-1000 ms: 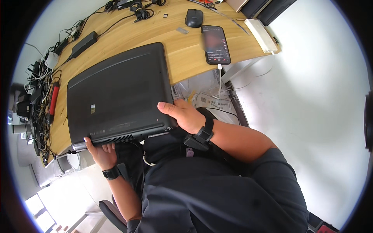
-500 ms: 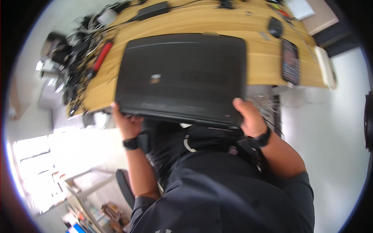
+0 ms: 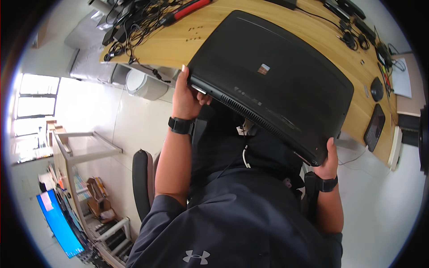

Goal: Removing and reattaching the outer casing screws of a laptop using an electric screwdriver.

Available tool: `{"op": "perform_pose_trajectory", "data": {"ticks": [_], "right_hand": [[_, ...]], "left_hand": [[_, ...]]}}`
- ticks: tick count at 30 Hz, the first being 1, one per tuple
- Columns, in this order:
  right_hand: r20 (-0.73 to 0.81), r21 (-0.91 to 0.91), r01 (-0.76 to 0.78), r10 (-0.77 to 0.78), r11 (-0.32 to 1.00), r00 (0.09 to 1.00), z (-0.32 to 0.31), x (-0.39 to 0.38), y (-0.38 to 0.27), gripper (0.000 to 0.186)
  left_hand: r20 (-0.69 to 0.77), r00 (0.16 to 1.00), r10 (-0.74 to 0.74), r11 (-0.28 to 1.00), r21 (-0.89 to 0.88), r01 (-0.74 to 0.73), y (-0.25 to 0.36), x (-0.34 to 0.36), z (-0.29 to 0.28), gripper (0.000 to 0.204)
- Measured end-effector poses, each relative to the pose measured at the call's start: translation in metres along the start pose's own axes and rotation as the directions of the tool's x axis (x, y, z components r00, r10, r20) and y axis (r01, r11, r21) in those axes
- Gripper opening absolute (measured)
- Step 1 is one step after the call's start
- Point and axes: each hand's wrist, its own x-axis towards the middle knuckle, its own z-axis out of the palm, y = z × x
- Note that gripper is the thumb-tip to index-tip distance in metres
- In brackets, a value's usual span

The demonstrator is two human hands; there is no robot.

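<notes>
1. The left hand (image 3: 185, 98) holds the laptop (image 3: 277, 85) at its near left corner: thumb up at the edge, fingers curled beneath.
2. The right hand (image 3: 328, 163) holds the near right corner, its thumb up along the side; its fingers are hidden underneath.
3. The laptop spans the gap between the hands, black, slanting, its right end nearer the body. Gripping both corners probably shares the weight and keeps the slab from twisting; the thumbs seem placed to leave the vents along the near edge uncovered.
4. Beyond the hands is the desk (image 3: 165, 49). The laptop's far part overlaps it in view; whether they touch, I cannot tell.
5. Just outward of the left hand, below the desk edge, stands a white bin (image 3: 145, 85); its contents cannot be made out.
6. Outward of the right hand, the phone (image 3: 375, 127) and mouse (image 3: 376, 89) lie near the desk's end, apart from the laptop.
7. Past the left hand, cables (image 3: 138, 27) are heaped on the desk.
8. Well off, behind the left hand, a brown box (image 3: 99, 201) holds something pale, too small to identify.
</notes>
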Motion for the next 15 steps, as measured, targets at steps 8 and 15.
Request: {"op": "perform_pose_trajectory", "data": {"ticks": [8,15], "right_hand": [[-0.066,0.014,0.04,-0.039,0.999,0.997,0.008,0.004,-0.025,0.056],[-0.284,-0.107,0.002,-0.032,0.994,0.958,0.003,-0.001,-0.053,0.051]], "left_hand": [[-0.1,0.995,-0.022,0.995,0.095,0.032,0.013,-0.003,-0.004,0.057],[0.27,0.952,-0.143,0.975,0.205,0.088,0.017,-0.036,-0.032,0.055]]}}
